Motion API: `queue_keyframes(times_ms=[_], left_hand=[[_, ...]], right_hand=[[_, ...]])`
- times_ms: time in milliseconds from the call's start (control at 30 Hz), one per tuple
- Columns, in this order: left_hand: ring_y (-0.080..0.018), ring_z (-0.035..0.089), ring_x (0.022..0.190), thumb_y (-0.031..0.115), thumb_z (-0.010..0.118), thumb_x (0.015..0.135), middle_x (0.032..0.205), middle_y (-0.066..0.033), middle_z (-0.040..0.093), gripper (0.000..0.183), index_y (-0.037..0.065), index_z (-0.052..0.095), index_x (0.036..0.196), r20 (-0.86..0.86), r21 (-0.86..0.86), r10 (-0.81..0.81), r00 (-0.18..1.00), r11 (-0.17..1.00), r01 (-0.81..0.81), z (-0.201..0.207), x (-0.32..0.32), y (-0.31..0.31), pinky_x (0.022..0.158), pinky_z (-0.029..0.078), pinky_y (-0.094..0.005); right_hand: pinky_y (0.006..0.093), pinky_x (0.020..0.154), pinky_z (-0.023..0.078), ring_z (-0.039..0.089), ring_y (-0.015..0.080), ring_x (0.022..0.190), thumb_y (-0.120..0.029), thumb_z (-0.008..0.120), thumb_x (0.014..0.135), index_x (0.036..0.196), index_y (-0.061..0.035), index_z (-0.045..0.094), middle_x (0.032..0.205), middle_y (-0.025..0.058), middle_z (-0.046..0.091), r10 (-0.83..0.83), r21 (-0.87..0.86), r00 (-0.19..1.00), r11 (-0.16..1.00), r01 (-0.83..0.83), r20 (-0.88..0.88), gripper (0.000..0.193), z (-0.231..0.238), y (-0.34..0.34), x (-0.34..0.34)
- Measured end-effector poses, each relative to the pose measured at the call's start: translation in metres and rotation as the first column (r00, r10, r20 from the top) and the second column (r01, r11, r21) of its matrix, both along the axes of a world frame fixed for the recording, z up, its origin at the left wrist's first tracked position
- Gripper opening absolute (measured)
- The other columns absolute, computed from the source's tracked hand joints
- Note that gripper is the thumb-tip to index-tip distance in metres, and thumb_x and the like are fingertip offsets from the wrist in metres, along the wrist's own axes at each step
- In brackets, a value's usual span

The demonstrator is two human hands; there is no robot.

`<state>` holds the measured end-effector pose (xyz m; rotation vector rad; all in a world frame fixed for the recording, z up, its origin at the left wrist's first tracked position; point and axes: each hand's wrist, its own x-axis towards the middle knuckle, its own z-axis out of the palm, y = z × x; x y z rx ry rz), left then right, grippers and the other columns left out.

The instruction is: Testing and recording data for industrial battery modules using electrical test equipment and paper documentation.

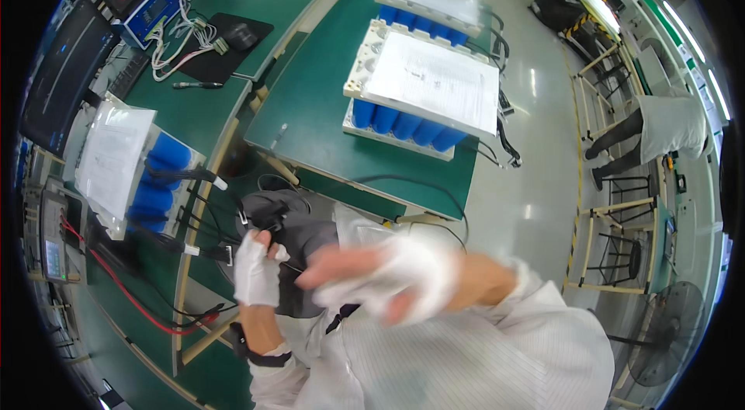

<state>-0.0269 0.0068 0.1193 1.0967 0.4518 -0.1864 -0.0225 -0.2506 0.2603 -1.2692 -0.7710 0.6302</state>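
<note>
My left hand point(258, 274), in a white fingerless glove, is closed beside the black cables of the battery pack on the left. Its thumb and fingertips are pressed together; what they hold, if anything, is too small to name. To its right my right hand point(388, 278), gloved the same way, is blurred by motion, with fingers stretched leftward and the thumb apart. I see nothing in it. The left battery pack point(165, 152) has blue cylindrical cells and a sheet in a clear sleeve point(116, 158). A white plug point(229, 255) on a black cable hangs next to my left hand.
Two more blue-celled packs stand on the green table point(310, 92), the nearer under a printed sheet point(434, 76). A monitor point(66, 76), a blue tester box point(151, 14) and a mouse point(242, 36) occupy the left bench. A fan point(667, 336) and a person point(667, 126) are at right.
</note>
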Motion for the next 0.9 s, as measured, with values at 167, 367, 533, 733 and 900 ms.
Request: queue_keyframes(times_ms=[167, 367, 533, 733, 900], left_hand=[[-0.0126, 0.056, 0.073, 0.029, 0.064, 0.085, 0.086, -0.0058, 0.059, 0.037, -0.001, 0.054, 0.105, 0.139, 0.589, -0.227, 0.964, 0.801, 0.103, 0.081, -0.043, 0.035, 0.067, 0.046, -0.0241], [-0.0206, 0.062, 0.082, 0.000, 0.056, 0.083, 0.098, -0.0110, 0.063, 0.038, -0.006, 0.050, 0.120, 0.619, 0.775, 0.099, 0.779, 0.084, -0.627, 0.068, -0.080, 0.060, 0.080, 0.050, -0.0278], [-0.0161, 0.044, 0.074, 0.024, 0.057, 0.092, 0.079, -0.0057, 0.036, 0.031, 0.008, 0.034, 0.081, 0.836, 0.507, 0.041, 0.548, 0.324, -0.798, 0.079, -0.064, 0.054, 0.094, 0.044, -0.0475], [-0.0271, 0.052, 0.109, 0.049, 0.057, 0.090, 0.117, -0.0150, 0.051, 0.045, 0.008, 0.044, 0.098, 0.406, 0.769, 0.047, 0.913, 0.522, -0.369, 0.090, -0.010, -0.040, 0.100, 0.038, -0.0426], [-0.0264, 0.036, 0.131, 0.054, 0.056, 0.088, 0.140, -0.0066, 0.039, 0.061, 0.013, 0.040, 0.130, 0.749, -0.279, 0.325, 0.577, 0.945, -0.171, 0.052, 0.019, -0.015, 0.112, 0.025, -0.0448]], right_hand=[[0.0461, 0.083, 0.051, 0.049, 0.0404, 0.115, -0.030, 0.080, 0.064, 0.134, -0.0142, 0.035, 0.132, 0.0251, 0.041, -0.462, 0.357, 0.886, 0.824, 0.440, -0.025, 0.085, 0.038, -0.073, 0.039], [0.0398, 0.087, 0.045, 0.052, 0.0258, 0.108, -0.060, 0.088, 0.040, 0.132, -0.0066, 0.032, 0.127, 0.0128, 0.044, -0.569, -0.194, 0.676, 0.680, 0.707, 0.468, 0.120, -0.003, -0.098, 0.064], [0.0390, 0.089, 0.045, 0.051, 0.0252, 0.112, -0.054, 0.086, 0.056, 0.136, -0.0061, 0.028, 0.130, 0.0095, 0.040, -0.555, -0.100, 0.735, 0.768, 0.633, 0.390, 0.110, -0.025, -0.007, 0.091], [0.0378, 0.097, 0.040, 0.043, 0.0272, 0.123, -0.016, 0.071, 0.078, 0.137, -0.0092, 0.028, 0.132, 0.0150, 0.039, -0.468, 0.196, 0.857, 0.881, 0.432, 0.216, 0.072, -0.007, 0.127, 0.087], [0.0416, 0.103, 0.037, 0.038, 0.0435, 0.126, -0.033, 0.068, 0.077, 0.130, -0.0065, 0.039, 0.135, 0.0281, 0.035, -0.635, 0.373, 0.425, 0.747, 0.550, 0.646, 0.066, -0.012, 0.169, 0.108]])
